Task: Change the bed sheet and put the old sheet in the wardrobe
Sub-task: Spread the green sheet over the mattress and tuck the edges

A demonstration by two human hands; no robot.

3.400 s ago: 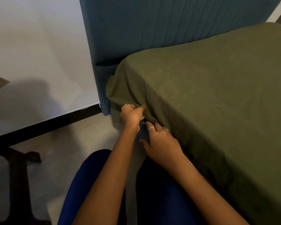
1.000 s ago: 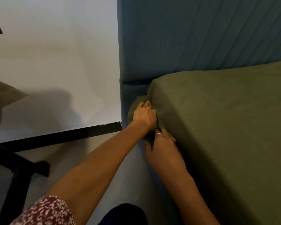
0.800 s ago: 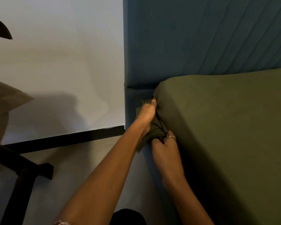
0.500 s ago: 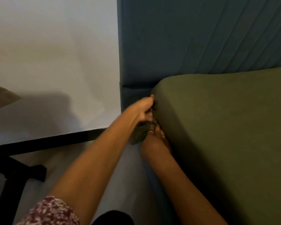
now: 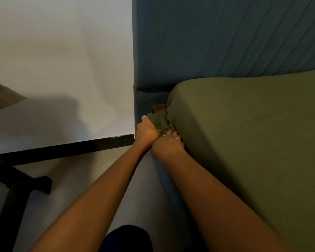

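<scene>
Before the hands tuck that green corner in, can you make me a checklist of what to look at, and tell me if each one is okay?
1. Left hand has hold of the bunched corner: ok, its fingers are curled round the cloth.
2. Right hand is at the same corner: ok for place; its fingertips are hidden, so its grip: cannot tell.
3. Green sheet lies smooth on top of the bed: ok.
4. Corner is tucked away: not ok, a loose wad hangs out beside the blue headboard.
5. Brown bit above the wad is covered: not ok, it shows.
6. Sheet reaches under the bed side: cannot tell.
</scene>
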